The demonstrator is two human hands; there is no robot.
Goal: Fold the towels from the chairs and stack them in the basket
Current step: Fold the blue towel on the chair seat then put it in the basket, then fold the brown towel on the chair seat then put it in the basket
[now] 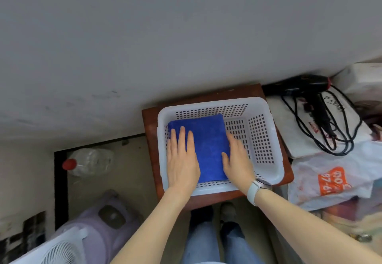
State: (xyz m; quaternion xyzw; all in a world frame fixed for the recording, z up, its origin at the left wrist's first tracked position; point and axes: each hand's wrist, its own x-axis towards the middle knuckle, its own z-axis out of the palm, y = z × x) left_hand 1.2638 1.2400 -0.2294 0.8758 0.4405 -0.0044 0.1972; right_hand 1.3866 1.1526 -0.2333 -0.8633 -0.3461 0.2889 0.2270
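A folded blue towel [204, 146], its plush nap showing a fine pile, lies flat on the floor of a white plastic basket [266, 139], filling the left part of it and leaving the right part bare. The basket is rectangular with rounded corners and a broad smooth rim; its walls and floor are perforated with rows of small square holes. The towel is folded to a near-square slightly longer than wide, its long axis running from the person toward the grey wall [144, 36], with its edges roughly parallel to the basket's sides.

The left hand [182, 160] rests palm down on the towel's left edge, fingers straight and close together, pointing toward the wall. The right hand [237, 160] lies flat at the towel's right edge, fingers extended, thumb on the cloth; a pale band with a watch [256, 189] circles that wrist.

The basket sits on a reddish-brown wooden stool [151, 123]. To the right, a black hair dryer [308, 90] with coiled cord lies on white packaging, near a plastic bag [330, 179] bearing an orange panel with white digits, partly legible as "87-6". A clear bottle [88, 162] with a red cap stands at left.
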